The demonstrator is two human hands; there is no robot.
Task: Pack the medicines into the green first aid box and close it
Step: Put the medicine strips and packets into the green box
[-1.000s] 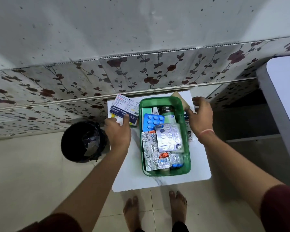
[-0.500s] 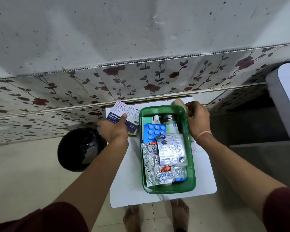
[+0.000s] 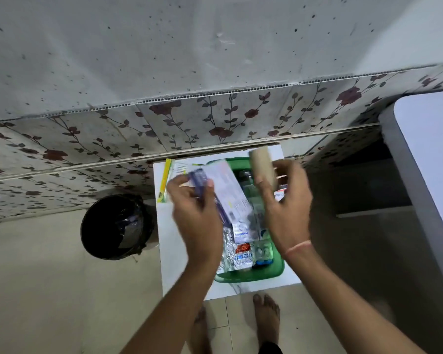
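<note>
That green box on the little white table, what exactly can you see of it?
The green box is a see-through plastic tub with rounded corners, open, no lid on it. It sits flat on the white table, long side running away from the person. Foil blister strips and small packs fill it. Both hands hover above, hiding its far half.

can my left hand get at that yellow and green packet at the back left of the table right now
Probably not yet: the left hand is already holding a white and blue medicine box over the green box. The yellow and green packet itself lies uncovered.
</note>
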